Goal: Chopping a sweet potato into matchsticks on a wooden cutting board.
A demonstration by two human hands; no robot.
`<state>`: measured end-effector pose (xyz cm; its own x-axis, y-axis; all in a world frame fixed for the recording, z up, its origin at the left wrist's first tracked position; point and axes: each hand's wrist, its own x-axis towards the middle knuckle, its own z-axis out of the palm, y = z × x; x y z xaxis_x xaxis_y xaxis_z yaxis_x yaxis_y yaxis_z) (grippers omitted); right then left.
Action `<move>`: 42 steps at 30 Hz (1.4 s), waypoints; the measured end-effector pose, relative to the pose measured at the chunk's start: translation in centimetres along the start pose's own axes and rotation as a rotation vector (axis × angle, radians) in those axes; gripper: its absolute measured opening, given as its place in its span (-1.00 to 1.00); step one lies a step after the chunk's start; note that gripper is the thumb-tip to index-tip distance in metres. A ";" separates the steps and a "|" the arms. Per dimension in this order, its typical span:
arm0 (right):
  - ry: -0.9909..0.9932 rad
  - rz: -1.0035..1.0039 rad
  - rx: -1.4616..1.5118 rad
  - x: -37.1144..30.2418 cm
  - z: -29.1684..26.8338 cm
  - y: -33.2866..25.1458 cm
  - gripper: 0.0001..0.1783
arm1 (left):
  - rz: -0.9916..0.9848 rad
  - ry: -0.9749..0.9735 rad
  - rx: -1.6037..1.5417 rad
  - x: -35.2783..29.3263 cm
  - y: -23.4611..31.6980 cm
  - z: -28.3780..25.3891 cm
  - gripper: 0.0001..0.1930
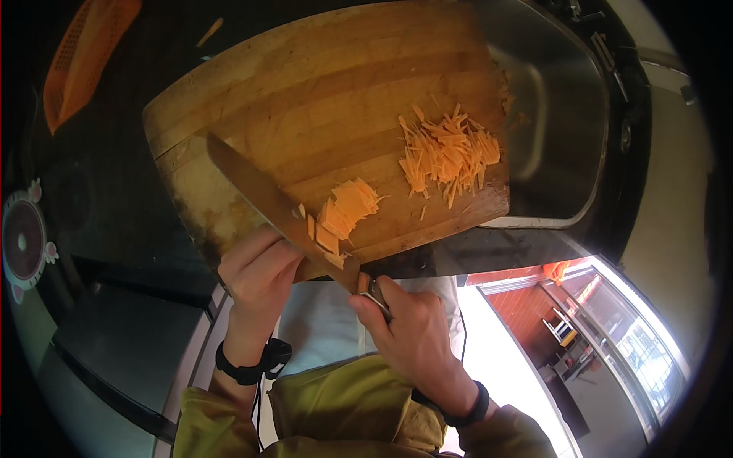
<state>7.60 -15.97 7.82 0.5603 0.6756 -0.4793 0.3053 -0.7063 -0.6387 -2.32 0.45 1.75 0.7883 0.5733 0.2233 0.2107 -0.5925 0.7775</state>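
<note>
My right hand (412,324) grips the handle of a large kitchen knife (263,191), whose long blade slants to the far left over a wooden cutting board (305,99). My left hand (259,267) is at the board's near edge, fingers curled and drawn together against the blade. The blade partly hides its fingertips, so what they pinch, if anything, does not show. Just right of the blade lie overlapping thin carrot slices (350,208), with a few loose pieces along the steel. A pile of carrot shreds (450,153) is at the board's right.
A metal sink (561,145) adjoins the board on the right, partly beneath its end. On the dark counter (99,183) at far left is an orange plastic basket (88,61). A carrot scrap (211,32) lies beyond the board. A round object with small ears (23,237) is at left.
</note>
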 end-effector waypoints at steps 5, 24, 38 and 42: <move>0.002 -0.021 0.044 -0.4 0.1 -0.1 -0.51 | 0.045 0.042 0.076 -0.4 -0.5 0.1 -0.76; 0.017 0.009 0.025 0.0 0.8 0.2 -0.50 | 0.036 0.009 0.035 -0.4 -0.1 -0.3 -0.75; 0.025 0.026 0.037 0.5 1.0 -0.1 -0.52 | 0.070 0.026 0.035 -0.1 0.0 -0.3 -0.77; 0.058 0.046 0.002 0.8 1.7 1.0 -0.52 | 0.058 0.001 -0.003 -0.3 -0.1 0.0 -0.76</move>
<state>7.02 -15.74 5.79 0.6173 0.6288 -0.4728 0.2766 -0.7361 -0.6178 -2.54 0.29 1.63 0.7985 0.5386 0.2691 0.1624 -0.6231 0.7651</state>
